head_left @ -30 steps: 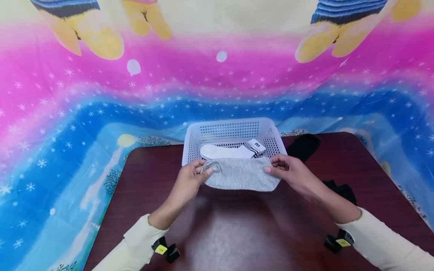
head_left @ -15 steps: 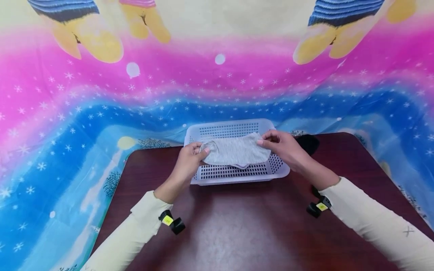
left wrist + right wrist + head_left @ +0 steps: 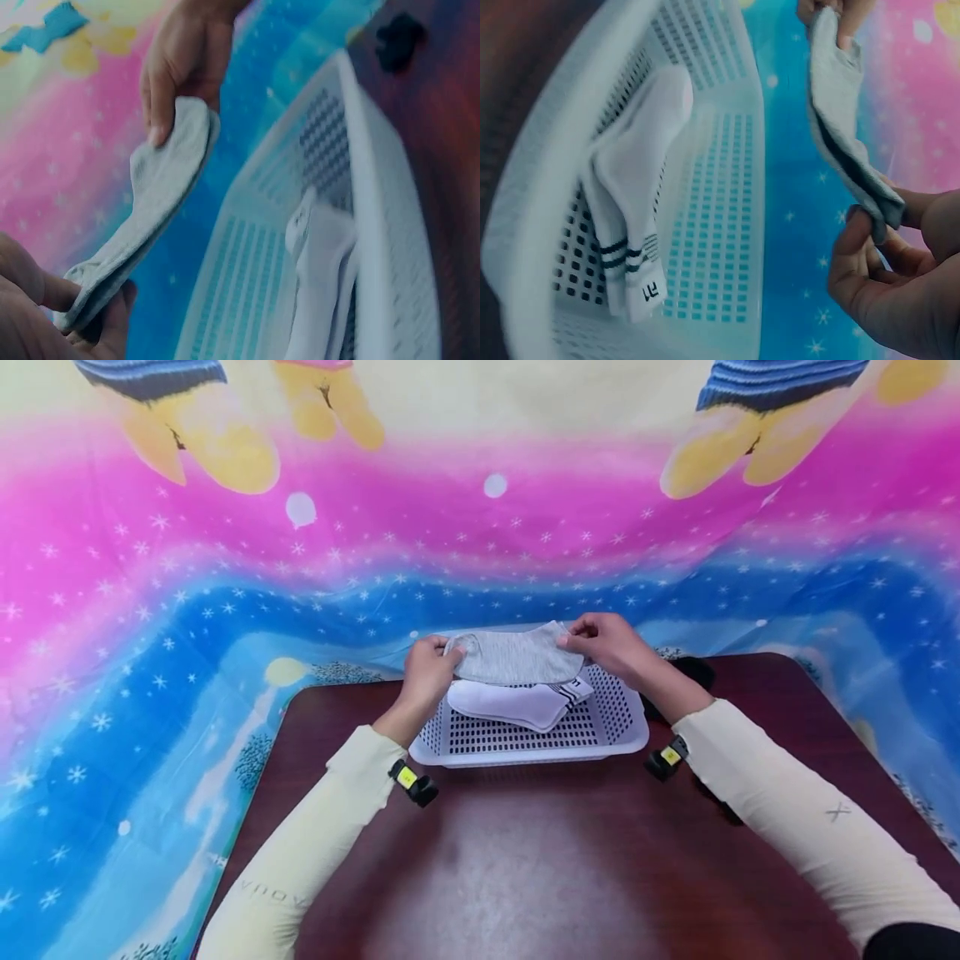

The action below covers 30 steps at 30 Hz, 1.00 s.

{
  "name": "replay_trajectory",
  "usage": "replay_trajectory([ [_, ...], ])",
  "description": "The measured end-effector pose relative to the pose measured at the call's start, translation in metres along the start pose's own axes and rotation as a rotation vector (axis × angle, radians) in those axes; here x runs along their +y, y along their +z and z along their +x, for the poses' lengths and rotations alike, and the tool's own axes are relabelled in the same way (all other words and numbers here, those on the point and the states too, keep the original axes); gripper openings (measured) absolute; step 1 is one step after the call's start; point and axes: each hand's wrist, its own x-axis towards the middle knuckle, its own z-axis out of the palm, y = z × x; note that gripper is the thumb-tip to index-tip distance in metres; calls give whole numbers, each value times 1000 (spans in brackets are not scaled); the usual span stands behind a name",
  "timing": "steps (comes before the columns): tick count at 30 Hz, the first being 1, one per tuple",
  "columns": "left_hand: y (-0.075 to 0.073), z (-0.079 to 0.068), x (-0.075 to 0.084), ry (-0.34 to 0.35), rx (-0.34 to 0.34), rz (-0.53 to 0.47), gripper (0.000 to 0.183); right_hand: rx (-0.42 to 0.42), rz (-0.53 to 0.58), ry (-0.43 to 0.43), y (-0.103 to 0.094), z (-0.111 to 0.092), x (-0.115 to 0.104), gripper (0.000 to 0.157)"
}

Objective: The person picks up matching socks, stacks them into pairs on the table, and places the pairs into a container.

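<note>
Left hand (image 3: 431, 670) and right hand (image 3: 611, 645) well apart, each pinching one end of a grey sock (image 3: 517, 658), thumbs on the near face. Sock stretched lengthwise between them, held off the desk; in the head view it overlaps the far part of a white plastic basket (image 3: 525, 759). Wrist views show a dark gap along its edge; cannot tell if it is one sock or two layered.

Below it, inside the basket: white socks (image 3: 510, 704) with dark stripes near the cuff, lying together. Basket stands on the dark red desk (image 3: 510, 860); a black item (image 3: 693, 672) lies beyond the right forearm.

Against a second ago: hands and grey sock are farther forward, away from the near rim they then covered. White socks now show on its near side instead of behind.
</note>
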Motion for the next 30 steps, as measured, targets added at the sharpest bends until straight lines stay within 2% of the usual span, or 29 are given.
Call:
replay_trajectory([
  [4, 5, 19, -1, -42, 16, 128, 25, -30, -39, 33, -2, 18, -1, 34],
  [7, 11, 31, -3, -80, 2, 221, 11, -58, -76, 62, -2, 32, 4, 34],
  [12, 25, 48, -14, -80, -48, 345, 46, -131, -186, 108, -3, 49, 15, 33],
  [14, 31, 54, -19, -65, -58, 405, 47, -173, -252, 109, -1, 55, 19, 30],
  [17, 37, 61, -27, -78, -80, 489, 43, -234, -350, 102, 5, 62, 24, 20],
  [20, 42, 64, -30, -99, -97, 524, 36, -281, -402, 91, 10, 67, 28, 16],
  [26, 41, 64, -29, -106, -130, 520, 12, -342, -459, 112, 17, 74, 29, 27],
  [30, 39, 67, -42, -135, -179, 548, 13, -422, -506, 127, 24, 79, 28, 36],
])
